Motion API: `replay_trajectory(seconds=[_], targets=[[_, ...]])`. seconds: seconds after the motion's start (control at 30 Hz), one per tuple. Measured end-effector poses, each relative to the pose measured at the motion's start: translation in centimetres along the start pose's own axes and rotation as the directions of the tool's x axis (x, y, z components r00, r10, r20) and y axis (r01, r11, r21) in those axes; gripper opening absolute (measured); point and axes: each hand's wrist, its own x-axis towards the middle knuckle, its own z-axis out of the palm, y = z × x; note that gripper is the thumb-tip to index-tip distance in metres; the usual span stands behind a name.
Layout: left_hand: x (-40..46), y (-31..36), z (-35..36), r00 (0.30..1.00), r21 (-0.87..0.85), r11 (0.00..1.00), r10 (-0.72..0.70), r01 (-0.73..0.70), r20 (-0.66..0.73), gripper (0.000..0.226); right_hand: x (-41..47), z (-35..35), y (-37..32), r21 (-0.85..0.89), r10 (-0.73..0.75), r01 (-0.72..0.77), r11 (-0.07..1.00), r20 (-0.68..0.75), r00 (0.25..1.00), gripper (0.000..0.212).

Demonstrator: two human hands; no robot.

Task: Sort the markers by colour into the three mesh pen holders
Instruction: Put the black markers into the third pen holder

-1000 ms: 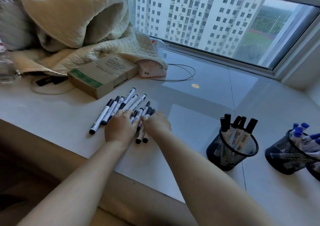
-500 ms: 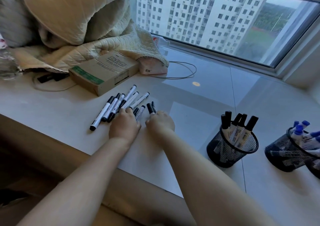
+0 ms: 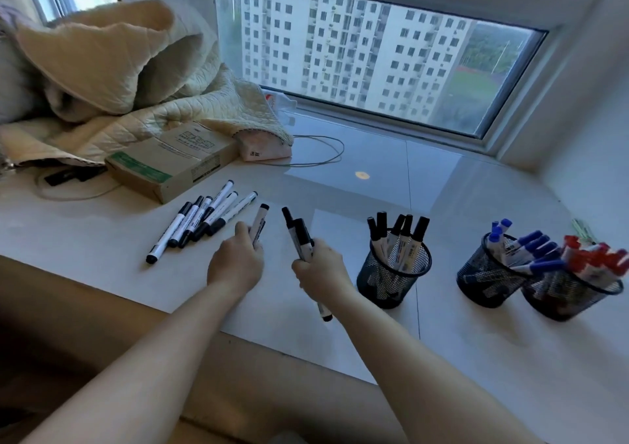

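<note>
My left hand [image 3: 236, 263] grips two black markers [image 3: 259, 222], their caps pointing away from me. My right hand [image 3: 320, 271] holds a few black markers [image 3: 297, 236] upright; one end sticks out below at the wrist. Several more black markers [image 3: 200, 219] lie in a loose row on the white sill left of my hands. Three mesh holders stand to the right: one with black markers [image 3: 394, 270], one with blue markers [image 3: 490, 273], one with red markers [image 3: 571, 293].
A cardboard box [image 3: 170, 164] lies behind the loose markers, partly under a quilted blanket [image 3: 136, 79]. A thin cable [image 3: 320, 150] loops near the window. The sill's front edge [image 3: 102, 283] runs under my forearms. A dark object [image 3: 68, 176] lies far left.
Both hands, earlier pressed flat over the marker pile, have closed round markers and lifted them off the sill. The right hand has shifted toward the black-marker holder.
</note>
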Motion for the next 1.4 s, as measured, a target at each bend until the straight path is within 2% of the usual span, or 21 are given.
replay_trajectory(seconds=[0.03,0.13,0.23,0.33,0.47,0.57,0.63,0.73,0.83,0.87,1.0,1.1,1.3,1.4], targets=[[-0.2,0.7,0.0,1.0,-0.042,0.999,-0.002,0.002,0.009,0.011,-0.5,-1.0,-0.3,0.08,-0.017,0.019,0.997,-0.023,1.0,0.005],[-0.7,3.2,0.0,1.0,-0.143,0.99,0.008,-0.006,0.016,0.016,-1.6,-4.7,-1.1,0.337,-0.079,0.116,0.934,-0.121,0.99,0.025],[-1.0,6.0,-0.1,0.999,-0.296,0.955,-0.028,0.036,0.034,0.026,-2.3,-9.0,-1.4,0.469,-0.094,0.222,0.855,-0.28,0.955,0.035],[-1.1,8.9,0.0,0.996,-0.492,0.867,-0.059,0.084,0.067,0.037,-2.4,-12.6,-0.4,0.513,-0.068,0.346,0.785,-0.484,0.872,0.032],[-1.4,12.8,0.3,0.995,-0.785,0.614,-0.014,0.084,0.096,0.037,-1.9,-14.6,2.0,0.516,0.047,0.438,0.736,-0.684,0.728,0.024],[-1.9,15.8,0.4,0.995,-0.939,0.34,0.062,0.053,0.078,0.039,-1.2,-13.6,3.7,0.571,0.117,0.412,0.71,-0.673,0.731,0.025],[-2.2,17.3,0.6,0.996,-0.968,0.25,0.079,0.01,0.03,0.038,-0.7,-12.5,4.5,0.614,0.134,0.373,0.696,-0.621,0.772,0.023],[-2.5,18.6,1.2,0.996,-0.975,0.216,0.079,-0.049,-0.033,0.037,-0.2,-11.5,5.7,0.599,0.142,0.291,0.746,-0.57,0.81,0.025],[-2.8,19.0,2.3,0.999,-0.978,0.205,0.039,-0.043,-0.035,0.035,-0.5,-10.4,6.8,0.511,0.158,0.188,0.839,-0.559,0.814,0.029],[-2.9,19.0,2.8,0.999,-0.972,0.229,0.024,-0.048,-0.044,0.036,-0.7,-10.2,7.1,0.489,0.17,0.161,0.857,-0.564,0.808,0.031],[-3.3,18.4,4.6,0.987,-0.888,0.435,0.006,-0.148,-0.161,0.039,-1.3,-9.9,7.7,0.5,0.189,0.147,0.854,-0.561,0.806,0.035],[-3.5,18.1,5.5,0.987,-0.858,0.496,-0.011,-0.135,-0.162,0.039,-1.3,-10.2,8.0,0.523,0.2,0.128,0.842,-0.524,0.828,0.029],[-3.9,18.4,7.1,0.989,-0.865,0.5,-0.098,-0.047,-0.11,0.035,-1.3,-10.4,7.9,0.528,0.178,0.175,0.831,-0.55,0.816,0.02],[-3.6,18.4,7.5,0.978,-0.899,0.435,-0.204,0.042,-0.053,0.042,-1.2,-10.0,8.1,0.497,0.171,0.167,0.851,-0.564,0.808,0.019]])
